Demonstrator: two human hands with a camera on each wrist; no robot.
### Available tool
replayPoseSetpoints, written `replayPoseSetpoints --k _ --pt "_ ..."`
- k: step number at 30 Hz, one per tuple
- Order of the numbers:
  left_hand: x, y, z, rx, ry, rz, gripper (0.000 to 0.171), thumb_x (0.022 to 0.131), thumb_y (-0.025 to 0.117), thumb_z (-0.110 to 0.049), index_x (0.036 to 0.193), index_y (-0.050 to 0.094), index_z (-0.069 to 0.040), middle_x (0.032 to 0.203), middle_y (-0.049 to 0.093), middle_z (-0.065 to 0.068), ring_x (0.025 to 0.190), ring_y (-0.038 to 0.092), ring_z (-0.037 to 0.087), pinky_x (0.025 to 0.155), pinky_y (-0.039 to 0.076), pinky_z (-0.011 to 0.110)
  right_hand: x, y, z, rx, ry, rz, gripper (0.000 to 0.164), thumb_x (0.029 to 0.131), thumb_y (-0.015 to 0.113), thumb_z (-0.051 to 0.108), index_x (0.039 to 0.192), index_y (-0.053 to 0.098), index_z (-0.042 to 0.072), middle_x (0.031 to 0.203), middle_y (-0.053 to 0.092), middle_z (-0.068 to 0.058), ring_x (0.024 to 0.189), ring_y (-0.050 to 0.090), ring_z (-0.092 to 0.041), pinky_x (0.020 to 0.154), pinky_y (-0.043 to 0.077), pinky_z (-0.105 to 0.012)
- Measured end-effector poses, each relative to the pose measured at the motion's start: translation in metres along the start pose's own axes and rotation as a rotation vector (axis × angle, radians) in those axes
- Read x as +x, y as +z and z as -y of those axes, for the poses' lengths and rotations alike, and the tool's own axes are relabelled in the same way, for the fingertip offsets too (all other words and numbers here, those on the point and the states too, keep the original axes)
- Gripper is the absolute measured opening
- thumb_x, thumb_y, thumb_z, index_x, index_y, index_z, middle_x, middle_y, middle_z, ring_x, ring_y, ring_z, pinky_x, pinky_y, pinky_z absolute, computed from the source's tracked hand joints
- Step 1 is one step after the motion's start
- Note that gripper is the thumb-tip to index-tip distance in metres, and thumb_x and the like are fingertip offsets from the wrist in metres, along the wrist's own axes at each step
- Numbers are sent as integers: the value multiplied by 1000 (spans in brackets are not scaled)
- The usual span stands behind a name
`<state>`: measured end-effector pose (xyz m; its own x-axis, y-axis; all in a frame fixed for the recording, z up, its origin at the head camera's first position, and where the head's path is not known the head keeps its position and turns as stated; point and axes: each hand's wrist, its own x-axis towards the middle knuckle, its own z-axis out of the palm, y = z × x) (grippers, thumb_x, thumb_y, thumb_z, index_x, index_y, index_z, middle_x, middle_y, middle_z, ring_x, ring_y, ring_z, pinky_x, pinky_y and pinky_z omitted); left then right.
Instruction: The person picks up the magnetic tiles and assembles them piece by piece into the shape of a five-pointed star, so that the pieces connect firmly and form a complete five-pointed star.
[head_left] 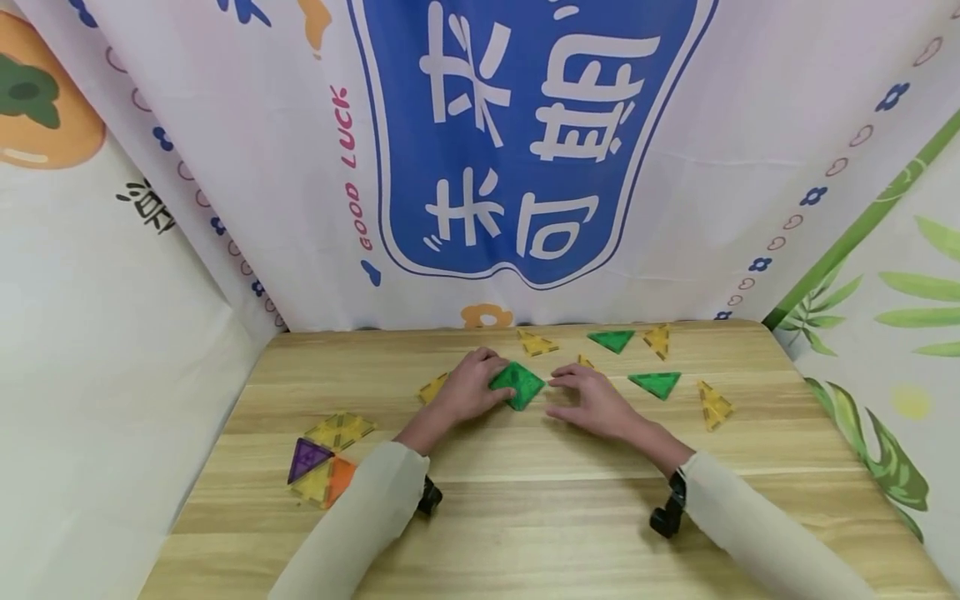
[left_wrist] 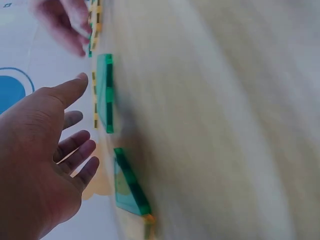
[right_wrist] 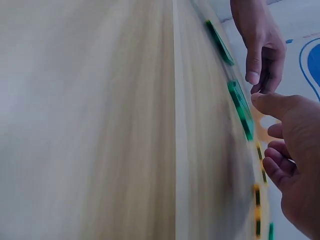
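A green translucent diamond (head_left: 522, 385), made of magnetic tile pieces, lies near the table's far side. My left hand (head_left: 474, 385) overlaps its left corner in the head view, thumb in front and fingers behind. In the left wrist view that hand (left_wrist: 42, 160) shows spread, loosely bent fingers beside green tiles (left_wrist: 106, 95). To the diamond's right, my right hand (head_left: 592, 402) hovers with thumb and fingers apart, holding nothing. A yellow triangular tile (head_left: 585, 361) is partly hidden behind it. Another yellow tile (head_left: 432, 388) lies behind my left wrist.
Green triangles (head_left: 656, 384) and yellow triangles (head_left: 715, 405) are scattered at the far right of the wooden table (head_left: 540, 525). At left, yellow, purple (head_left: 307, 460) and orange (head_left: 341, 479) tiles lie joined, partly behind my left sleeve. A printed curtain (head_left: 300, 208) hangs along the far edge.
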<state>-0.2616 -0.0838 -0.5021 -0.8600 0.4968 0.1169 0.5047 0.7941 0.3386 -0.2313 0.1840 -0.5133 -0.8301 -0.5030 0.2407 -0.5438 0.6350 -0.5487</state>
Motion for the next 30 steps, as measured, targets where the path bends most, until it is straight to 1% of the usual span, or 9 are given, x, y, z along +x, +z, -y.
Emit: replayPoseSetpoints --k 3,8,13,15,18,22,26,30 --pt "12 -2 -5 -24 -14 11 59 98 78 -40 146 64 -10 146 60 13 135 56 30 113 50 46 -18 -15 -10 -19 -25 -40 46 90 87 24 126 75 -3 132 68 -19 122 66 -37 98 58 -55" --pt "32 3 -13 -103 -55 17 59 100 75 -37 151 59 -11 155 54 15 142 53 33 115 49 49 -51 -41 -34 -69 -13 -116 43 88 89 20 121 76 -3 129 70 -18 116 69 -38 94 60 -54" --pt "46 11 -11 -142 -92 26 61 102 73 -35 154 54 -9 162 47 16 148 46 35 120 44 50 -80 -68 -53 -133 6 -199 41 83 92 13 117 77 -3 124 72 -19 111 70 -41 90 60 -59" --pt "50 14 -7 -145 -110 31 62 104 71 -35 156 52 -8 164 44 16 151 43 35 121 42 51 -92 -77 -59 -153 26 -217 39 82 92 12 116 78 -2 124 71 -20 112 69 -43 91 58 -62" --pt "56 16 -1 -155 -136 32 62 104 70 -34 158 50 -8 167 40 16 153 40 35 121 41 52 -109 -88 -70 -170 70 -233 39 81 92 11 115 78 -3 125 69 -23 115 65 -46 91 54 -66" --pt "62 20 5 -149 -139 33 66 104 69 -36 161 46 -11 168 38 15 154 38 35 122 40 52 -129 -100 -87 -175 132 -240 44 80 93 12 117 76 -6 125 67 -28 116 60 -51 92 49 -69" --pt "71 23 5 -153 -169 53 72 102 71 -39 163 42 -14 171 33 13 157 34 33 124 37 52 -144 -107 -101 -188 168 -227 51 80 93 14 120 74 -9 128 64 -34 117 56 -56 93 45 -71" --pt "78 27 2 -169 -219 65 74 100 74 -41 163 43 -17 172 32 11 157 33 32 125 35 51 -157 -108 -110 -193 208 -212 57 77 95 16 122 73 -9 132 60 -37 119 52 -60 93 43 -72"
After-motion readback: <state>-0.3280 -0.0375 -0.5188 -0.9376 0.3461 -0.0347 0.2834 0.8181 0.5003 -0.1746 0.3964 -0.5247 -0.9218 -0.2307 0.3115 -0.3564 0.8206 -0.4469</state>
